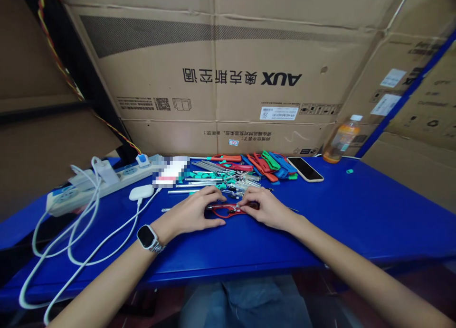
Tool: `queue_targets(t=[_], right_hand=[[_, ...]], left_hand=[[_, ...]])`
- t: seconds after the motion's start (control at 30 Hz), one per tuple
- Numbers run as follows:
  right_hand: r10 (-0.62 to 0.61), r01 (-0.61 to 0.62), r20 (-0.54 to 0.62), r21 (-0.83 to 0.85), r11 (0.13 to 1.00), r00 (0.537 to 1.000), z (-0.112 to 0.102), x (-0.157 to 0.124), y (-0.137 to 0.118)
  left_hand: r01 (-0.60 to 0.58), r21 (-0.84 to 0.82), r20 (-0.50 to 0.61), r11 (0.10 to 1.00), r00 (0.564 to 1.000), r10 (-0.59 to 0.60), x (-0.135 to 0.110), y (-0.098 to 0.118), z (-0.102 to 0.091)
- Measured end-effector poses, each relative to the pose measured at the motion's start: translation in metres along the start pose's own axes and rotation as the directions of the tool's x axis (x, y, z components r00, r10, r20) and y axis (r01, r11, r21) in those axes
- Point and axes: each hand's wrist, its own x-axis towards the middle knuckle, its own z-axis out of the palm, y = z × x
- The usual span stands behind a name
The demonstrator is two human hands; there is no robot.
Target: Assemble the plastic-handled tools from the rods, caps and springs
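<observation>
A red lighter casing [228, 213] with its inner parts showing lies low over the near side of the blue table. My left hand [194, 211], wearing a watch on its wrist, is curled around the casing's left part, fingers above and thumb below. At the casing's right part, my right hand [265, 209] pinches a small pale part; the fingertips partly hide it. A metal tube [166, 210] shows just left of my left hand. Behind both hands lies a pile of long lighter parts [206, 180], with metal tubes, teal pieces and clear pieces with thin wires.
Red, green and blue lighter casings [272, 164] are heaped farther back. A phone [305, 169] and an orange drink bottle [342, 139] stand or lie to the right. At left are a power strip [117, 183], white cables [98, 200] and a white charger [141, 192]. Cardboard [228, 48] walls the back.
</observation>
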Motion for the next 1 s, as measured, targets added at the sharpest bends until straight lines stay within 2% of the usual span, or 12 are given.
queue_targets(t=[0.27,0.4,0.57,0.73,0.9,1.0], right_hand=[[0.009,-0.005,-0.044,0.105,0.994,0.999,0.002,-0.001,-0.001],[0.034,-0.025,-0.083,0.103,0.994,0.996,-0.003,0.003,-0.004],[-0.009,0.012,-0.124,0.029,1.0,0.992,-0.005,0.032,-0.001],[-0.009,0.004,-0.093,-0.051,0.999,0.996,0.004,0.07,0.007],[-0.003,-0.011,-0.135,-0.107,0.994,0.991,0.006,0.078,0.015],[0.056,-0.071,-0.146,-0.1,0.992,0.988,0.0,0.071,0.017]], left_hand=[[-0.014,0.01,-0.006,1.0,1.0,0.014,0.002,-0.002,0.004],[-0.015,0.039,-0.03,0.999,0.999,0.016,0.001,0.002,0.004],[0.02,0.128,-0.18,0.992,0.984,0.003,0.011,-0.007,-0.016],[0.148,0.205,-0.122,0.967,0.985,-0.125,0.036,-0.028,-0.032],[0.097,0.136,-0.216,0.986,0.974,-0.066,0.037,-0.035,-0.021],[0.055,0.16,-0.21,0.986,0.977,-0.02,0.031,-0.036,-0.013]])
